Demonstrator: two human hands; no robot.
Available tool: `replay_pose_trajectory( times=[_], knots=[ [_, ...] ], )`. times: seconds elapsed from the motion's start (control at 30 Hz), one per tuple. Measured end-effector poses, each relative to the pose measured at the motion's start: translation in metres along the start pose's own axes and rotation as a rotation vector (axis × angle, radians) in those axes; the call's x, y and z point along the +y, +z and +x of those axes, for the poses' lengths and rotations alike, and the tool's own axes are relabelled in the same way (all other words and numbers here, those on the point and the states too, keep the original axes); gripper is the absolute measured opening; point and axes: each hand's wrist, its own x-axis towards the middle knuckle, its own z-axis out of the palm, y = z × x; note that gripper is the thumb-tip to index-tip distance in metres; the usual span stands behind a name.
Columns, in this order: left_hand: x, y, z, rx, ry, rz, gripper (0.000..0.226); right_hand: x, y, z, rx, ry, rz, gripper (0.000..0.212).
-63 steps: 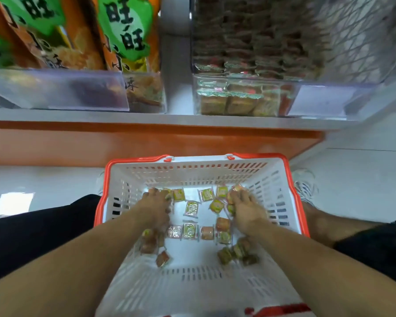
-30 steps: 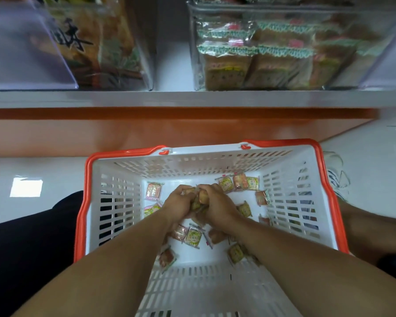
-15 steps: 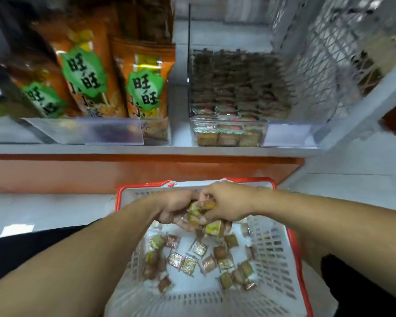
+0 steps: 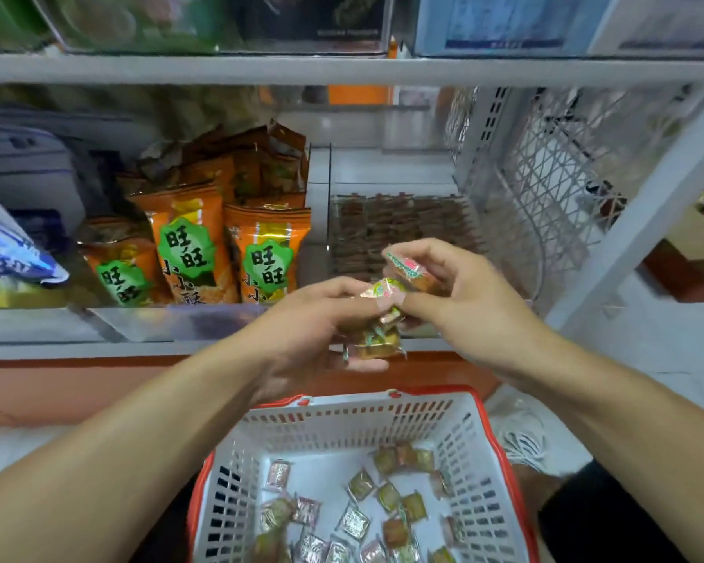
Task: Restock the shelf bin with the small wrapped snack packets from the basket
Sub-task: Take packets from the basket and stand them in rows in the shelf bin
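Foil-wrapped packets fill both sets of fingers right now. Look at the left hand (image 4: 314,319): fingers curled under, thumb over the top, cupping a small stack of snack packets (image 4: 372,339), green and gold wrappers bunched against the palm. Touching it from the other side, the right hand (image 4: 460,302) has its fingertips (image 4: 395,306) meeting that stack, and its raised fingers pinch another packet (image 4: 409,272), a tilted one with a green zigzag edge and pink print. Both hands are closed on packets, knuckles almost together, held in the air in front of the shelf edge (image 4: 179,347).

Move outward and the shelf bin (image 4: 399,229) sits directly behind the hands, a clear container with rows of brownish wrapped packets packed inside; its front lower part is hidden by the hands. Just left of the bin stand orange snack bags (image 4: 267,258) with green labels, upright behind a clear front rail. Farther left there is a blue and white bag (image 4: 9,253). To the right of the bin runs a white wire mesh panel (image 4: 553,188) on the shelf frame.

Below the hands, on the floor, sits the basket (image 4: 500,461), white slotted plastic with a red rim. Loose packets (image 4: 387,497) lie scattered flat across its bottom, green, gold and pink ones, some overlapping, too blurred to count. A white shoe (image 4: 521,436) shows just right of the basket.
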Motion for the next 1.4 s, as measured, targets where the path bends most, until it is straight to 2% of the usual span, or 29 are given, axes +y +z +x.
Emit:
replay_pose_trajectory(
  times=[0.07,0.17,0.23,0.3,0.37,0.5,0.6,0.77,0.9,1.07,1.17,1.3,1.4],
  knots=[
    [0.000,0.005,0.006,0.058,0.048,0.006,0.019,0.003,0.000,0.003,0.032,0.011,-0.003,0.037],
    [0.006,0.008,0.013,0.085,0.094,-0.013,0.014,0.001,-0.009,0.011,0.097,0.041,0.155,0.030],
    [0.009,0.006,0.016,0.101,0.137,-0.007,0.011,-0.003,-0.015,0.012,0.123,-0.002,0.153,0.023],
    [0.010,0.004,0.017,0.116,0.177,0.018,0.016,-0.005,-0.021,0.012,0.187,-0.067,0.086,0.016],
    [0.012,0.002,0.016,0.142,0.206,0.031,0.022,-0.005,-0.025,0.012,0.253,-0.074,0.144,0.010],
    [0.012,-0.001,0.014,0.181,0.230,0.020,0.039,-0.007,-0.030,0.012,0.217,0.040,0.359,0.021],
    [0.011,-0.002,0.014,0.194,0.243,0.024,0.034,-0.007,-0.031,0.011,0.161,0.091,0.444,0.026],
    [0.011,-0.001,0.014,0.223,0.233,0.021,0.025,-0.010,-0.033,0.011,0.227,0.081,0.461,0.024],
    [0.010,0.002,0.012,0.223,0.209,-0.052,0.014,-0.009,-0.029,0.009,0.192,0.109,0.518,0.017],
    [0.010,0.002,0.012,0.193,0.216,-0.061,0.009,-0.005,-0.023,0.009,0.143,0.134,0.469,0.024],
    [0.012,0.000,0.012,0.167,0.217,0.069,0.012,-0.006,-0.030,0.009,0.007,0.133,0.353,0.028],
    [0.015,0.001,0.007,0.062,0.183,0.196,0.023,-0.009,-0.037,0.007,-0.238,0.200,0.353,0.042],
    [0.014,0.004,0.006,0.109,0.166,0.190,0.025,-0.008,-0.038,0.005,-0.302,0.230,0.349,0.043]
  ],
)
